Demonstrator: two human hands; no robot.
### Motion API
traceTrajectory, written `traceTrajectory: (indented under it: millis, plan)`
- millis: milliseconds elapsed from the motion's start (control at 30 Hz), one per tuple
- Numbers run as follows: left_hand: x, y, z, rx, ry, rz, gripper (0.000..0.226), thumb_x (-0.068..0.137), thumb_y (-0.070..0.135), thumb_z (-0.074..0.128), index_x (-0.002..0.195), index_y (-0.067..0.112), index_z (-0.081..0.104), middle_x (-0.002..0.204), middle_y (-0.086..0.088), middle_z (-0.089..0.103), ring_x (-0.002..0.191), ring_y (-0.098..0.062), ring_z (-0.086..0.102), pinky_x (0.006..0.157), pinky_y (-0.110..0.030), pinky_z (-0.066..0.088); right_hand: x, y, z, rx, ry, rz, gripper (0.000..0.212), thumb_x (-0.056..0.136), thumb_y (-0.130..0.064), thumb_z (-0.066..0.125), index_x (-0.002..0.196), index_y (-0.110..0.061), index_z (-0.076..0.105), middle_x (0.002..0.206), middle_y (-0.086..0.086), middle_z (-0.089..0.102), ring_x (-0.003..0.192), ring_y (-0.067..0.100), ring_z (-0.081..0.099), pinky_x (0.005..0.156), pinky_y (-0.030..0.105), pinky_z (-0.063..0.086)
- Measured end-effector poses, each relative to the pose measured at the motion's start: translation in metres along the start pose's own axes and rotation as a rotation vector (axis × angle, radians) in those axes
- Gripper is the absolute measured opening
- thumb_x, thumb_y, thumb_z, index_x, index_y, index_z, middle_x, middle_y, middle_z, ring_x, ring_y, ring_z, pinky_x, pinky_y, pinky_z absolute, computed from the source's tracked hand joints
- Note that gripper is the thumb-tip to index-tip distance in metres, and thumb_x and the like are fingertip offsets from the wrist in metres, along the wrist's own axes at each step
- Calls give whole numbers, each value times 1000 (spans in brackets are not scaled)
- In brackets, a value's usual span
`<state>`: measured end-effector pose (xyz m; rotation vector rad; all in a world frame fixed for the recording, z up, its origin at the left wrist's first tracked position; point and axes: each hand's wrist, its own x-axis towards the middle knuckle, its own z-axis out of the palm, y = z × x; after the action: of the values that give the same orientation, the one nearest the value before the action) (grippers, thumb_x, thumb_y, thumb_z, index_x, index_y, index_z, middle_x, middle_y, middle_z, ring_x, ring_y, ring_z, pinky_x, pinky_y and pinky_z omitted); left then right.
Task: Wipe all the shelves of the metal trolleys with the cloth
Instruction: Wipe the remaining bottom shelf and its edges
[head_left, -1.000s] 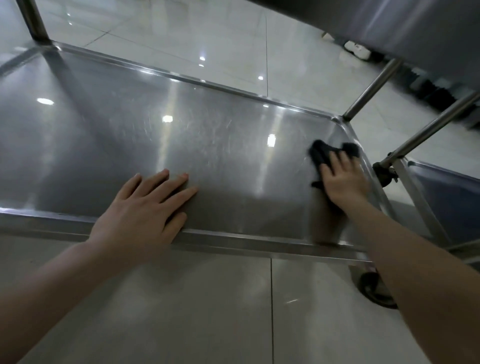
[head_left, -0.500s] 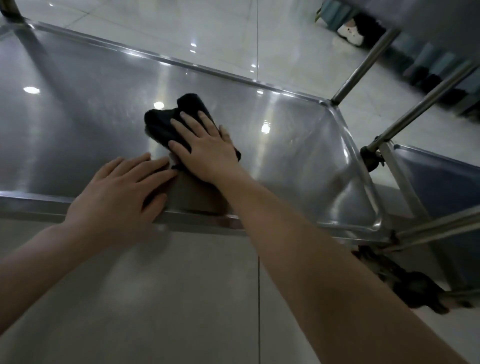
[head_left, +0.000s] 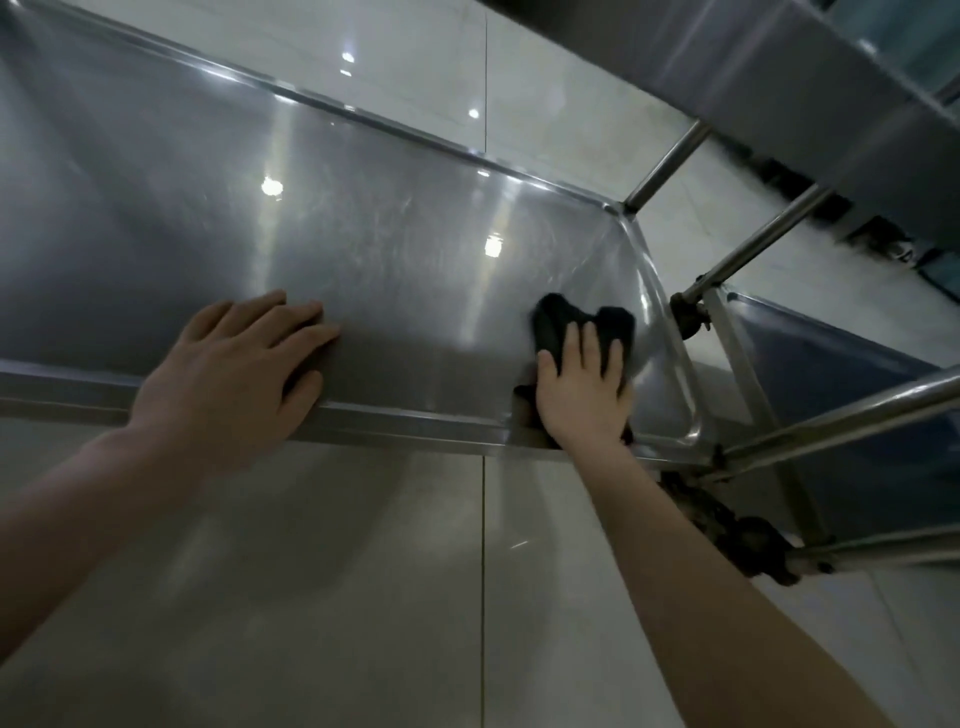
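Observation:
The bottom shelf (head_left: 218, 218) of a steel trolley fills the upper left of the head view, low above the tiled floor. A black cloth (head_left: 558, 322) lies on it near the front right corner. My right hand (head_left: 584, 387) presses flat on the cloth with straight fingers, so part of the cloth is hidden under the palm. My left hand (head_left: 234, 374) rests flat across the shelf's front rim, fingers spread on the steel, holding nothing.
Steel uprights (head_left: 667, 163) rise at the shelf's right corners. A second trolley's low shelf (head_left: 841, 395) stands directly to the right, with a dark caster (head_left: 748, 545) below the corner. An upper shelf (head_left: 810, 73) overhangs at the top right. Glossy floor tiles (head_left: 363, 597) lie in front.
My right hand has slid the cloth from the middle of the shelf, beside my left hand, back to the right front corner. The left hand has stayed on the front rim.

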<state>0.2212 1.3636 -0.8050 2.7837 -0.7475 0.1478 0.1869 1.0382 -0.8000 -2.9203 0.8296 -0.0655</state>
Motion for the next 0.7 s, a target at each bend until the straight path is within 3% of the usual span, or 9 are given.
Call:
traceTrajectory:
  millis: [133, 233, 333, 500, 600, 700]
  plan:
    - [-2, -1, -1, -20, 16, -48, 69, 85, 53, 32, 147, 23, 31, 144, -8, 48, 137, -25, 39, 114, -44, 25, -47, -97, 17, 0, 34, -517, 61, 98, -55, 21, 154, -32, 17, 163, -11, 9, 150, 19, -3, 118, 49, 3]
    - [-3, -2, -2, -51, 51, -62, 70, 83, 56, 34, 144, 21, 36, 142, -9, 51, 132, -27, 45, 113, -43, 26, -42, -100, 10, -33, -14, -646, 59, 99, -56, 26, 154, -38, 15, 162, -16, 6, 150, 14, -4, 118, 47, 4]
    - [-13, -11, 0, -14, 88, -13, 63, 88, 56, 30, 138, 21, 45, 143, -5, 50, 131, -27, 46, 111, -44, 28, -21, -46, 0, -2, -49, -526, 58, 100, -56, 25, 154, -40, 12, 162, -17, 2, 149, 11, -6, 118, 46, 3]
    - [-47, -46, 4, -3, 92, 5, 62, 95, 55, 22, 142, 21, 45, 151, -4, 40, 138, -28, 38, 114, -49, 27, -5, 70, -20, -76, -27, -1, 60, 101, -54, 19, 156, -32, 11, 164, -8, 4, 150, 20, 0, 121, 47, 5]
    - [-56, -52, 0, -18, 80, 30, 62, 95, 53, 23, 143, 21, 45, 151, -5, 40, 138, -28, 38, 113, -50, 29, -31, 86, -17, -101, 81, 59, 57, 101, -50, 21, 154, -29, 20, 162, -5, 18, 150, 21, 9, 121, 48, 9]
    - [-57, -48, -6, -25, 71, 13, 62, 93, 52, 25, 142, 21, 46, 150, -5, 41, 138, -28, 38, 112, -48, 28, -72, 54, -9, -123, 161, 25, 54, 102, -47, 25, 153, -29, 27, 160, -7, 26, 149, 19, 12, 119, 47, 13]
